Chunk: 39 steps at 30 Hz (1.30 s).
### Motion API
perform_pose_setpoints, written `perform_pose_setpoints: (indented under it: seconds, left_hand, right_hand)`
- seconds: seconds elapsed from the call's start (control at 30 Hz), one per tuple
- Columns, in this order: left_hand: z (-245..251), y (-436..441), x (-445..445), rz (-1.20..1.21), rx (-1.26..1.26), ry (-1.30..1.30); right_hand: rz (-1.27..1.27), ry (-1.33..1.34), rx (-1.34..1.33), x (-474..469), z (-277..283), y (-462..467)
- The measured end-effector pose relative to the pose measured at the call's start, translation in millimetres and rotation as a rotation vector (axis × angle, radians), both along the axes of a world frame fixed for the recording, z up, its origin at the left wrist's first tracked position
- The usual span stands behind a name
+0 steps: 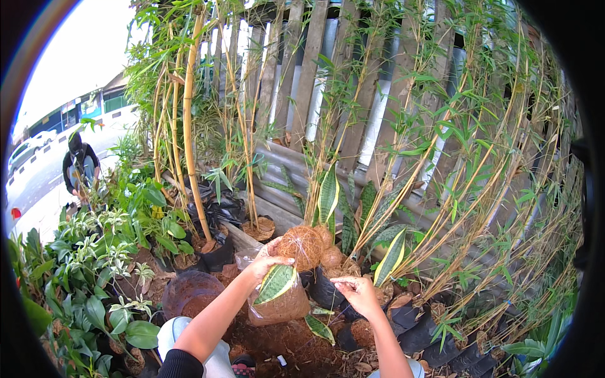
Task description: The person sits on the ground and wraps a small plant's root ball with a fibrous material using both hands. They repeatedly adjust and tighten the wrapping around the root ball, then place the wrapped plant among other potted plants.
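My left hand (268, 262) holds a ball of brown coir fibre (302, 247) wrapped with thin pale thread, its thumb lying on the near side. Smaller fibre balls (331, 256) sit just behind and to the right of it. My right hand (353, 289) is raised to the right, fingers partly extended, with a faint thread near it; whether it grips the thread I cannot tell. Below the ball stands a clear plastic bag of brown fibre (279, 307), with a yellow-edged snake plant leaf (276, 283) in front. Another variegated leaf (320, 329) lies on the soil.
A dark round basin (184, 293) stands left of the bag. Black-bagged bamboo plants (416, 326) line the right side, before a wooden slat fence (307, 80). Leafy potted plants (90, 283) crowd the left. A person (80, 165) crouches at the far left near a road.
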<state>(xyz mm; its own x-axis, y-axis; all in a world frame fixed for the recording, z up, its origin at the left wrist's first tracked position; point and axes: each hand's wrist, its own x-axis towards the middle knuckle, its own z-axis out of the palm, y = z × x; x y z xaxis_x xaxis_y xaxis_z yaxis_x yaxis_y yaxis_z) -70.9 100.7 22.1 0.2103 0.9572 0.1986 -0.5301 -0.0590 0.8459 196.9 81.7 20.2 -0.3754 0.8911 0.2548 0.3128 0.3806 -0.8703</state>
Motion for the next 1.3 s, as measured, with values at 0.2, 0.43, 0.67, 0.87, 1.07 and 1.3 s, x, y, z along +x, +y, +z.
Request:
perform_pose_setpoints:
  seconds: [0.2,0.43,0.67,0.87,1.07,1.3]
  left_hand:
    - [-6,3,0,0.070,-0.047,0.020]
    - [-13,14,-2,0.019,0.273,0.390]
    - [-9,9,2,-0.093,0.277,0.721]
    - [-22,16,1,-0.074,0.199,0.566]
    - [-28,16,-10,0.017,-0.206,0.170]
    - [-39,29,-18,-0.046,0.074,0.447]
  right_hand:
    - [-0.027,-0.260,0.124,-4,30,-26]
    - [-0.098,-0.475,0.605,0,44,-31]
    - [-0.101,-0.610,0.760,6,46,-31]
    - [-0.068,-0.630,0.797,15,53,-32]
    - [-0.161,-0.588,0.821,24,60,-31]
    - [-0.224,-0.562,0.867,29,61,-27]
